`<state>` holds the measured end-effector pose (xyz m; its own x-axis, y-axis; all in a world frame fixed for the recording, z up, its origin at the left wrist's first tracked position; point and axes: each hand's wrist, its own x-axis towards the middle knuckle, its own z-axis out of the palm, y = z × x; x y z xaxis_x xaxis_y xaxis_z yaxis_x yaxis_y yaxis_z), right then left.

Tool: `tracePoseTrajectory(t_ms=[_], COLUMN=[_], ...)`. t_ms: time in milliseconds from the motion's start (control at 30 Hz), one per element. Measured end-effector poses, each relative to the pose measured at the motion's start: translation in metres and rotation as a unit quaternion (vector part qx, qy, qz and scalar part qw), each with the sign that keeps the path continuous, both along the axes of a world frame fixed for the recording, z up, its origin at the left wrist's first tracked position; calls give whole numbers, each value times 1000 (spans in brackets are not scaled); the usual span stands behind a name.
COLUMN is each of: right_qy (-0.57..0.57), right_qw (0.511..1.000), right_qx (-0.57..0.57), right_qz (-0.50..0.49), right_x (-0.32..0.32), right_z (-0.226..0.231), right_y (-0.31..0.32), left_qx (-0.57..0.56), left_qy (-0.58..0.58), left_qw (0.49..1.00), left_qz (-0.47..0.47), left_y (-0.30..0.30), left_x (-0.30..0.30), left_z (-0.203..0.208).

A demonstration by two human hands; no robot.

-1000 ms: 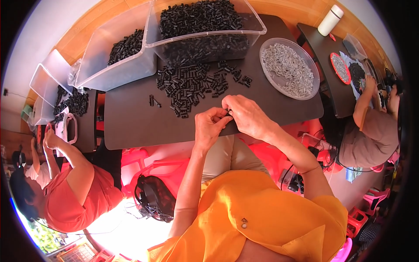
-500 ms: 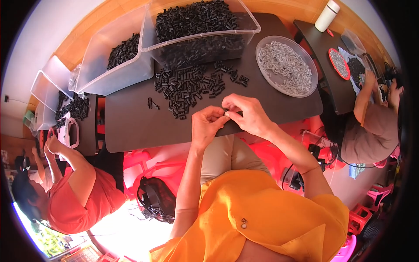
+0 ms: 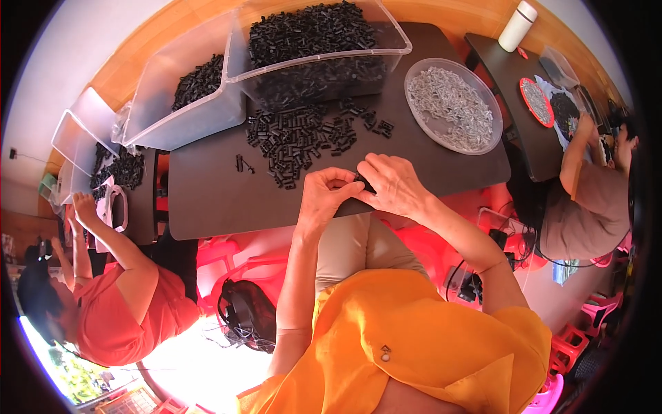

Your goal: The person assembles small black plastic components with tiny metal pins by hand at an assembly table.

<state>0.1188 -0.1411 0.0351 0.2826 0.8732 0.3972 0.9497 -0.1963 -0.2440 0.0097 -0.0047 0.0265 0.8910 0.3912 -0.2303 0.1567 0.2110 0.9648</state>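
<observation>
My left hand (image 3: 327, 196) and my right hand (image 3: 393, 183) meet above the near edge of the brown table (image 3: 221, 207). Between their fingertips they pinch a small black plastic part (image 3: 363, 182), mostly covered by the fingers. Both hands are closed on it. Just beyond them lies a loose pile of similar black plastic parts (image 3: 293, 141), with a couple set apart at its left. To the right of the pile sits a round clear tray (image 3: 498, 131) heaped with small translucent pieces (image 3: 452, 103).
Two clear bins, a large one (image 3: 310, 58) and another (image 3: 186, 134), hold black parts at the back. A co-worker in red (image 3: 138, 310) sits at the left; another in brown (image 3: 586, 207) works at the right table, near a white flask (image 3: 517, 26). A black bag (image 3: 246, 314) lies at lower left.
My right hand has turned and lowered slightly, and more of the black part shows between my fingers. The left co-worker's hands have moved up.
</observation>
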Motion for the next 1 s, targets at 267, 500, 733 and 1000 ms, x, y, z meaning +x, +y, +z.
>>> tracePoseTrajectory(t_ms=[267,500,733,1000], right_qy=[-14,-7,-9,-17], right_qw=[997,993,990,986], right_qx=[70,93,85,95], right_qz=[33,69,114,135], right_x=[4,11,15,18], right_z=[-8,-11,-12,-18], right_y=[3,7,10,13], left_qx=[24,42,64,65], left_qy=[1,14,10,4], left_qw=[1000,999,996,997], left_qz=[-10,-23,-53,-50], left_y=[0,1,5,8], left_x=[2,2,3,4], left_z=[3,1,1,-7])
